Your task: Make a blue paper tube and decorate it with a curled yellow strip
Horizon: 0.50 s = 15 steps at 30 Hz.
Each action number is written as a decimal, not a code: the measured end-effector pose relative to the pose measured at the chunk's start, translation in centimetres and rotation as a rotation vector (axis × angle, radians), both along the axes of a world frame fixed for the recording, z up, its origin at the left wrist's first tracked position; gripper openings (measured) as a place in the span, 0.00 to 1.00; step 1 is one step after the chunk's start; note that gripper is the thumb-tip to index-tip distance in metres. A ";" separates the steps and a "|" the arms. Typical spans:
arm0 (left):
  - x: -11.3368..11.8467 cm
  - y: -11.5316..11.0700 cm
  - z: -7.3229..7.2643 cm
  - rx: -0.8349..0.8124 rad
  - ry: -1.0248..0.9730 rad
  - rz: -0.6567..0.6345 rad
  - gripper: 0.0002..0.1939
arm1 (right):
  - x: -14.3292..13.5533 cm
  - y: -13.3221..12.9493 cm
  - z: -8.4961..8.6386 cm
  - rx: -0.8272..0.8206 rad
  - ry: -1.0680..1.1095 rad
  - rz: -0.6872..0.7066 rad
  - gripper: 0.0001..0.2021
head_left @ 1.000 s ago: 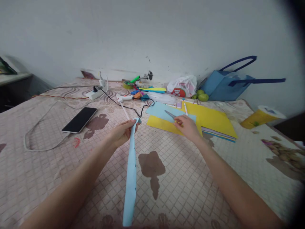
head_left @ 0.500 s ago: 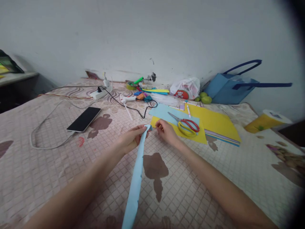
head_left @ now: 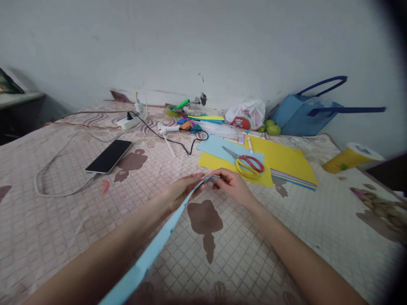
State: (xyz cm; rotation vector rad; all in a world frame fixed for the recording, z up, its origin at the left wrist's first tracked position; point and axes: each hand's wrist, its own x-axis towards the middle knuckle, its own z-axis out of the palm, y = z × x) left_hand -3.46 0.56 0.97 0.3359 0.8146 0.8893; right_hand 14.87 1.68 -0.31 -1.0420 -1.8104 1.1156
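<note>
A long light-blue paper strip [head_left: 162,237] runs from the bottom edge of the view up to both hands, its edge ragged in places. My left hand [head_left: 182,188] is closed on the strip near its far end. The far tip is pinched between thumb and fingers of my right hand [head_left: 230,184]. Just beyond my right hand, red-and-yellow-handled scissors [head_left: 246,164] lie on a light-blue sheet [head_left: 213,146] and a yellow sheet [head_left: 213,162].
A stack of coloured paper [head_left: 286,159] lies at the right, with a marker [head_left: 249,145] on it. Behind are a glue gun [head_left: 168,128], a plastic bag [head_left: 248,114] and a blue bag [head_left: 299,116]. A charging phone [head_left: 110,156] sits left; a yellow roll [head_left: 346,159] is far right.
My right hand has come over to the strip's far end and now grips it. The strip has turned, its near part swinging left, and its curled end is drawn straighter.
</note>
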 end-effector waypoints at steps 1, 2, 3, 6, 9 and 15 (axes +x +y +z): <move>0.0 0.2 -0.1 0.018 -0.015 0.024 0.07 | 0.3 0.1 -0.1 -0.009 -0.022 -0.036 0.11; -0.1 0.4 -0.2 0.043 -0.037 0.047 0.08 | 0.6 0.2 -0.3 -0.024 -0.034 -0.073 0.11; -0.2 0.5 -0.4 0.068 -0.060 0.069 0.08 | 0.9 0.2 -0.5 -0.043 -0.037 -0.106 0.11; -0.3 0.8 -0.7 0.129 -0.118 0.106 0.10 | 1.1 -0.3 -1.0 -0.088 -0.030 -0.178 0.13; -0.2 0.5 -0.9 0.225 -0.128 0.085 0.09 | 0.7 -1.6 -1.0 -0.023 -0.103 -0.236 0.12; 0.1 -0.5 -1.2 0.345 0.135 0.034 0.12 | -0.4 -4.2 -1.0 0.396 -0.346 -0.191 0.05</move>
